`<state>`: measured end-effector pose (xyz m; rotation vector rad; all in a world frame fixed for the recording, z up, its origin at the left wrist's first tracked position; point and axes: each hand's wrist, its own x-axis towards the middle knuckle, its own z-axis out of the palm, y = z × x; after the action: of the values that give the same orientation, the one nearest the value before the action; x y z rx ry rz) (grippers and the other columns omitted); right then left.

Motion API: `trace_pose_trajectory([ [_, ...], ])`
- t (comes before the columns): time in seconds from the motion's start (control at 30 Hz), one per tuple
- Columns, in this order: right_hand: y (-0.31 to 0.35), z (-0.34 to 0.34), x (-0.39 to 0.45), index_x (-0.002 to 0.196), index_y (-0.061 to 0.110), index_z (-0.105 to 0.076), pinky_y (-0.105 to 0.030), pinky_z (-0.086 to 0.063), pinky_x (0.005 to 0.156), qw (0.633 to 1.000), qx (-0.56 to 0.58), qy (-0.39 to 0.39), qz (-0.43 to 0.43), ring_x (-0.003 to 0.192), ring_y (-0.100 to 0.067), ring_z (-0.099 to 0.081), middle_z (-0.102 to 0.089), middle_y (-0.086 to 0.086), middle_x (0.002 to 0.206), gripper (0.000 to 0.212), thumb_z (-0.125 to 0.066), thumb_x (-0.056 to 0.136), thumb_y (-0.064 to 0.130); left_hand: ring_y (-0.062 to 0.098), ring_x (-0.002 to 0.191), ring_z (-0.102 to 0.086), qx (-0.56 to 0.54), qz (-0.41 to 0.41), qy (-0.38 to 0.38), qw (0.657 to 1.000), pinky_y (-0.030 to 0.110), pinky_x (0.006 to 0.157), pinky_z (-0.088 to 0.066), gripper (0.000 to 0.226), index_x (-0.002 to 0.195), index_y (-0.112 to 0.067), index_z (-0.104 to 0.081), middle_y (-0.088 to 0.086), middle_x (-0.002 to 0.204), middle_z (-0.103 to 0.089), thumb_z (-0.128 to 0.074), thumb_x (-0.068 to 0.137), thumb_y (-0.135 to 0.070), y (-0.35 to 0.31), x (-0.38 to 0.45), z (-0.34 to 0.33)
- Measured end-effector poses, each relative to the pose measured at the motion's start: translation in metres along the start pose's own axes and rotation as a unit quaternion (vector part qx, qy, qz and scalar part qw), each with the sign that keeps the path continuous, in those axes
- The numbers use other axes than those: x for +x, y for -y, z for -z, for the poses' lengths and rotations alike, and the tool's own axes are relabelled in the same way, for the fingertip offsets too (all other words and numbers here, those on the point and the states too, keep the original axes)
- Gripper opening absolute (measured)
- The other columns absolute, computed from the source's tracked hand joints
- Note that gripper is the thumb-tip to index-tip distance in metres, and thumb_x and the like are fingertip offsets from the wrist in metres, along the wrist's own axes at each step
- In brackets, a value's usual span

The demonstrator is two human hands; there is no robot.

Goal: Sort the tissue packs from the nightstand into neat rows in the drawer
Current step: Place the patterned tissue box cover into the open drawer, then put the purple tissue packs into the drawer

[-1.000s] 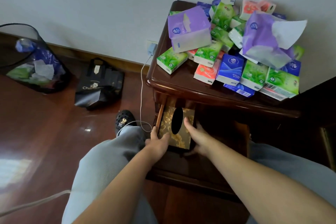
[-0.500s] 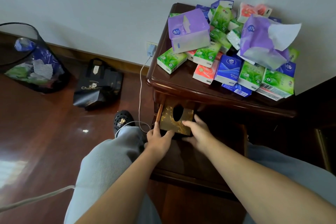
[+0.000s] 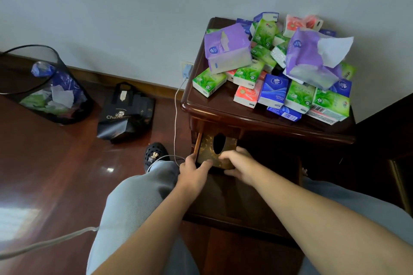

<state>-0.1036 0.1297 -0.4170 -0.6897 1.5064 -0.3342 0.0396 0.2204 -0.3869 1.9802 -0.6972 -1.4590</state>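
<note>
Gripping a gold-patterned tissue box [image 3: 210, 148] with both hands, we hold it at the centre of the frame, just under the front edge of the nightstand [image 3: 225, 116], where it sits in the dark open drawer [image 3: 268, 163]. Our left hand [image 3: 193, 173] curls round the box's near left corner, thumb along the front. Our right hand [image 3: 241, 166] lies over the near right part of the lid, fingers bent across its top and thumb below. The box's oval slot faces up, just beyond our fingers.

On the nightstand top, in the upper right of the frame, we see the tissue packs [image 3: 277, 94] heaped in a loose pile: green, blue and coral small packs, with two large purple packs [image 3: 225, 49] lying on top, the right one with a white tissue sticking out.

At the left of the frame stands a black mesh bin [image 3: 44, 87] holding rubbish, and near it a black paper bag [image 3: 125, 114] lies on the wood floor. A white cable [image 3: 175, 118] runs down from a charger [image 3: 187, 72] in the wall socket, beside the nightstand. Our grey trouser legs and one black shoe [image 3: 154, 156] show below.
</note>
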Motion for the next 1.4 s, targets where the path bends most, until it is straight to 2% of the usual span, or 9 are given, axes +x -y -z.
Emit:
trace_pose_trajectory([
  [0.1, 0.010, 0.007, -0.018, 0.106, 0.024, -0.066, -0.043, -0.061, 0.091, 1.000, -0.008, -0.019, 0.024, 0.104, -0.020, -0.061, -0.065, -0.001, 0.109, 0.022, -0.071, 0.090, 0.010, 0.021, 0.126, -0.054, -0.008, -0.048, -0.015, 0.999, 0.045, 0.110, -0.046, 0.068, 0.147, -0.027, -0.045, -0.001, 0.140, -0.051, -0.058, 0.087, -0.055, -0.015, -0.012, 0.003],
  [0.23, 0.036, 0.027, -0.058, 0.111, 0.024, -0.066, -0.047, -0.061, 0.092, 0.996, -0.074, 0.030, 0.043, 0.107, -0.018, -0.066, -0.070, 0.001, 0.112, 0.012, -0.066, 0.099, 0.024, -0.001, 0.100, -0.060, -0.002, -0.137, -0.047, 0.989, 0.020, 0.075, -0.043, 0.016, 0.113, -0.038, -0.062, -0.015, 0.114, -0.066, -0.059, 0.098, -0.043, -0.054, -0.027, -0.001],
  [0.37, 0.089, 0.053, -0.108, 0.110, 0.030, -0.074, -0.039, -0.062, 0.081, 0.974, -0.157, 0.118, 0.115, 0.097, -0.016, -0.078, -0.081, 0.007, 0.105, 0.019, -0.067, 0.098, 0.042, 0.004, 0.093, -0.065, 0.000, -0.219, -0.084, 0.972, 0.025, 0.074, -0.048, 0.008, 0.098, -0.034, -0.066, -0.015, 0.096, -0.070, -0.059, 0.098, -0.039, -0.117, -0.048, -0.009],
  [0.53, 0.164, 0.093, -0.150, 0.089, 0.012, -0.069, -0.041, -0.057, 0.066, 0.913, -0.131, -0.170, 0.346, 0.072, -0.023, -0.071, -0.071, 0.000, 0.079, 0.039, -0.060, 0.099, 0.048, 0.016, 0.085, -0.062, -0.013, -0.306, -0.152, 0.940, 0.029, 0.069, -0.047, 0.005, 0.094, -0.026, -0.060, -0.005, 0.091, -0.067, -0.061, 0.097, -0.030, -0.191, -0.059, -0.021],
  [0.67, 0.202, 0.130, -0.142, 0.126, 0.014, -0.055, -0.044, -0.046, 0.099, 0.828, -0.204, -0.447, 0.270, 0.125, -0.033, -0.053, -0.059, -0.009, 0.131, 0.069, -0.063, 0.085, 0.068, 0.035, 0.119, -0.048, 0.073, -0.271, -0.295, 0.913, 0.046, 0.101, -0.044, 0.045, 0.128, -0.015, -0.051, 0.012, 0.131, -0.046, -0.067, 0.092, -0.036, -0.228, -0.048, -0.040],
  [0.77, 0.212, 0.147, -0.126, 0.142, 0.006, -0.040, -0.046, -0.034, 0.109, 0.852, -0.265, -0.430, 0.135, 0.138, -0.036, -0.039, -0.047, -0.015, 0.149, 0.105, -0.056, 0.076, 0.086, 0.041, 0.132, -0.038, 0.042, -0.187, -0.375, 0.907, 0.047, 0.107, -0.034, 0.073, 0.144, -0.007, -0.038, 0.020, 0.144, -0.038, -0.069, 0.089, -0.045, -0.248, -0.032, -0.042],
  [0.93, 0.214, 0.149, -0.090, 0.147, 0.007, -0.038, -0.046, -0.033, 0.105, 0.846, -0.325, -0.405, 0.121, 0.138, -0.036, -0.038, -0.051, -0.013, 0.149, 0.125, -0.052, 0.063, 0.098, 0.040, 0.139, -0.035, 0.002, -0.063, -0.357, 0.932, 0.044, 0.115, -0.027, 0.094, 0.151, -0.006, -0.028, 0.022, 0.149, -0.038, -0.069, 0.085, -0.060, -0.260, 0.015, -0.034],
  [1.2, 0.215, 0.150, -0.087, 0.097, 0.025, -0.058, -0.045, -0.034, 0.096, 0.845, -0.308, -0.408, 0.159, 0.122, -0.033, -0.049, -0.063, -0.001, 0.107, 0.073, -0.065, 0.060, 0.088, 0.041, 0.131, -0.049, -0.058, -0.064, -0.312, 0.946, 0.051, 0.109, -0.045, 0.091, 0.144, -0.014, -0.030, 0.018, 0.143, -0.047, -0.079, 0.076, -0.050, -0.251, 0.044, -0.035],
  [1.4, 0.219, 0.147, -0.098, 0.097, 0.027, -0.063, -0.046, -0.034, 0.097, 0.872, -0.197, -0.398, 0.205, 0.108, -0.028, -0.048, -0.054, 0.009, 0.085, 0.054, -0.069, 0.071, 0.074, 0.036, 0.112, -0.065, -0.154, -0.067, -0.249, 0.954, 0.038, 0.075, -0.055, 0.061, 0.136, -0.006, -0.047, 0.019, 0.133, -0.057, -0.076, 0.084, -0.023, -0.252, 0.039, -0.025],
])
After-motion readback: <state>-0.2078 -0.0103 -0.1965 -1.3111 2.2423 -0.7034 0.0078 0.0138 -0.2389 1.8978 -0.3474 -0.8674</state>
